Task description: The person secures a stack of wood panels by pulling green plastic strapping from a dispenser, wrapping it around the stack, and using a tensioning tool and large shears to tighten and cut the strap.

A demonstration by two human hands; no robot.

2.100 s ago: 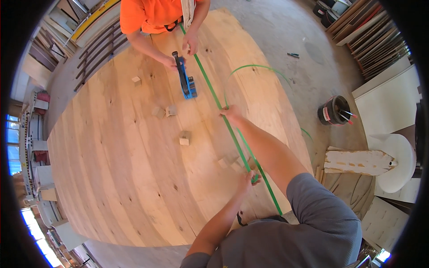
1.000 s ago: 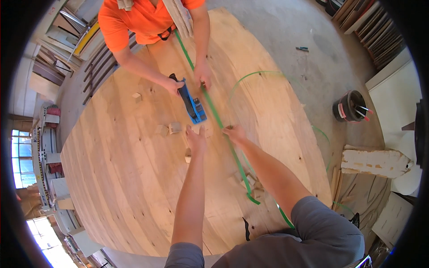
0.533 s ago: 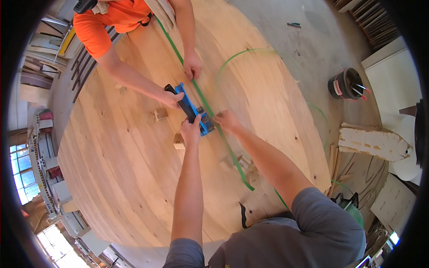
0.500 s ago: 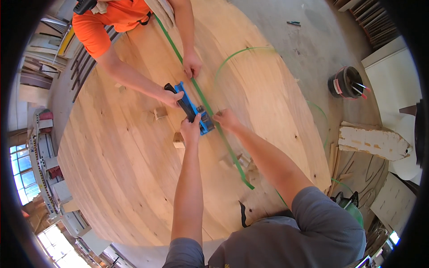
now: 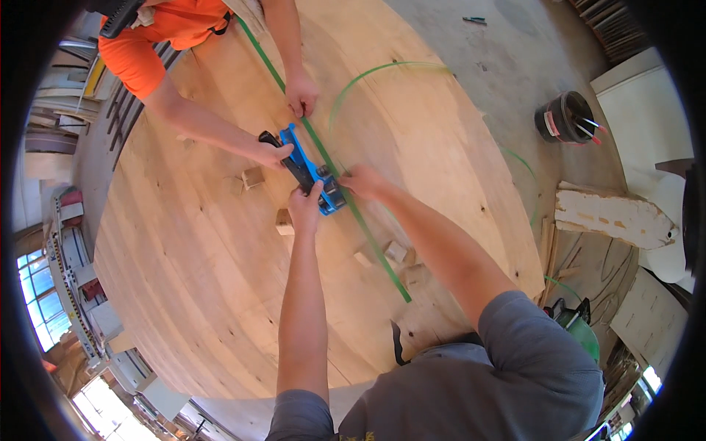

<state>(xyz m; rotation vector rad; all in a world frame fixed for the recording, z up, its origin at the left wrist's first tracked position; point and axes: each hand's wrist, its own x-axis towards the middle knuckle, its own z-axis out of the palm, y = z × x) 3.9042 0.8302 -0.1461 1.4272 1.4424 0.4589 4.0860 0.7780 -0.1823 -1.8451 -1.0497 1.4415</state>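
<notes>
A blue strapping tool (image 5: pixel 306 158) with a black handle lies over a large plywood surface. My left hand (image 5: pixel 304 209) is closed round its near end, thumb on top. Along the tool's right side runs a green strap (image 5: pixel 375 246), its loose end lying on the wood toward me. My right hand (image 5: pixel 362 180) pinches the strap beside the tool's near end; its fingertips are partly hidden. Across from me a co-worker in orange grips the black handle with one hand (image 5: pixel 271 153). The co-worker's other hand (image 5: pixel 301 94) holds the strap farther away.
Small wood blocks (image 5: pixel 284 221) lie on the plywood (image 5: pixel 191 294), some near the strap's loose end. More green strap (image 5: pixel 382 67) loops over the right side. On the floor stand a black bucket (image 5: pixel 566 117) with tools in it and a white-coated board (image 5: pixel 614 213); pliers (image 5: pixel 474 20) lie farther off.
The whole view has shifted slightly, so the tool and hands appear farther up and left. Both my hands and the co-worker's keep their holds.
</notes>
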